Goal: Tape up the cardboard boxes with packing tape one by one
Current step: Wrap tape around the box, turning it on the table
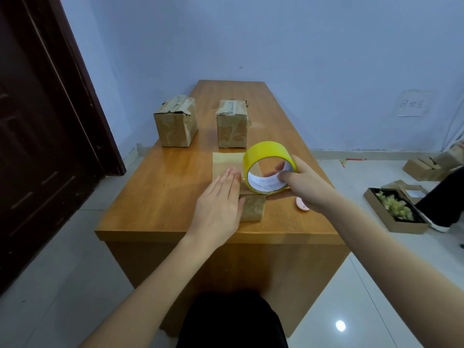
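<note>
Near box [252, 208] at table [163, 197] front, left hand [218, 204] flat on its top, right hand [305, 185] gripping yellow tape roll [267, 167]: taping under way; next, likely draw tape along seam.

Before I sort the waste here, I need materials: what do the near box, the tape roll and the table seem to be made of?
The near brown box under the flat left hand looks like matte creased cardboard. The yellow tape roll, gripped by the right hand, looks like glossy plastic film on a white, probably paper, core. The orange-brown table shows printed-looking grain and sheen, likely laminate.
</note>
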